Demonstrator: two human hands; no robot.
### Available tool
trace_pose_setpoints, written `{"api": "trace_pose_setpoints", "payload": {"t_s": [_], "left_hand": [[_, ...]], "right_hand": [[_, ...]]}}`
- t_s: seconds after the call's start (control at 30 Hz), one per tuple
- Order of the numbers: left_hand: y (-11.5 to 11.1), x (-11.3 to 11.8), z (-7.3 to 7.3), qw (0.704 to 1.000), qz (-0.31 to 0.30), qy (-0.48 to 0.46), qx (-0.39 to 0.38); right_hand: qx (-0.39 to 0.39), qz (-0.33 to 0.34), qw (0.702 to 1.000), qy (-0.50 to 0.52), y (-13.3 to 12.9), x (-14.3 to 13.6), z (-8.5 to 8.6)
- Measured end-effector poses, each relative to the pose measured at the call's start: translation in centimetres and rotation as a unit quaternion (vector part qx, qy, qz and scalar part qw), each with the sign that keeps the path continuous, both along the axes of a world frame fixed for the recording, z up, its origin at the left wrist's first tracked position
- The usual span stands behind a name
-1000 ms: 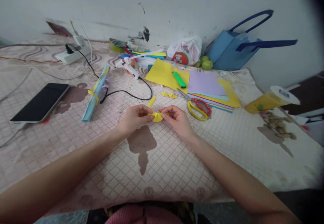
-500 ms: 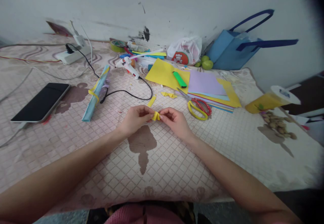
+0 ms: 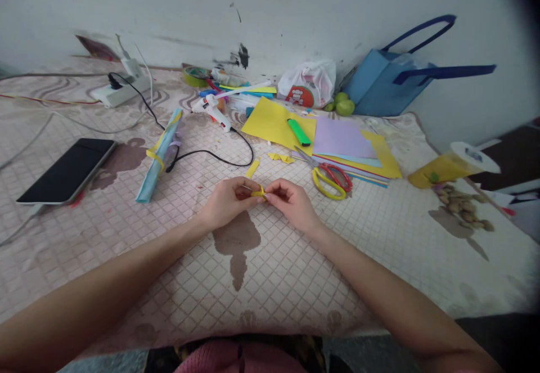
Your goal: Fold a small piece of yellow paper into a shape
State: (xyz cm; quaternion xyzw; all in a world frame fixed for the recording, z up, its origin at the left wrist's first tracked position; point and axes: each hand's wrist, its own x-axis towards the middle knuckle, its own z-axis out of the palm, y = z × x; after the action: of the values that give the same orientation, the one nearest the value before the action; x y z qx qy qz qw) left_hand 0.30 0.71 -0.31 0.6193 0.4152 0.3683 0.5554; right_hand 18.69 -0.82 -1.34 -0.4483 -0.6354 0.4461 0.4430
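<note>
Between my fingertips, low over the patterned tablecloth, is a small folded yellow paper piece (image 3: 259,192). My left hand (image 3: 228,200) pinches its left end, thumb against forefinger. At the right end, my right hand (image 3: 291,200) also pinches it with thumb and forefinger. My fingers cover much of the piece. Just beyond them lie a short yellow paper strip (image 3: 253,168) and another folded yellow paper piece (image 3: 280,158). Right of my right hand rest scissors (image 3: 331,183) with red and yellow handles, blades pointing away to the left.
A green cutter (image 3: 299,132) lies on stacked coloured paper (image 3: 346,139). A white glue gun (image 3: 213,111) trails a black cord. A rolled blue paper (image 3: 158,159) and a tablet (image 3: 70,170) are on the left. A blue bag (image 3: 379,83) and a yellow cup (image 3: 447,166) stand right.
The yellow paper piece has turned and bunched between my fingers, so less of its zigzag folds shows. My hands stay in nearly the same place.
</note>
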Motion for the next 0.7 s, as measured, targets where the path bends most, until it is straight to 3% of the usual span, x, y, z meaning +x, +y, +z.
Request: {"api": "trace_pose_setpoints", "payload": {"t_s": [0.27,0.47,0.7], "left_hand": [[-0.01,0.01,-0.61,1.0,0.006,0.002,0.024],[0.1,-0.25,-0.22,0.996,0.022,0.049,0.072],[0.14,-0.23,0.03,0.999,0.018,0.012,0.038]], "right_hand": [[0.002,0.022,1.0,-0.014,-0.1,0.05,0.32],[0.011,0.01,0.999,-0.033,-0.1,0.26,0.75],[0.013,0.007,0.999,-0.038,0.0,0.44,0.6]]}}
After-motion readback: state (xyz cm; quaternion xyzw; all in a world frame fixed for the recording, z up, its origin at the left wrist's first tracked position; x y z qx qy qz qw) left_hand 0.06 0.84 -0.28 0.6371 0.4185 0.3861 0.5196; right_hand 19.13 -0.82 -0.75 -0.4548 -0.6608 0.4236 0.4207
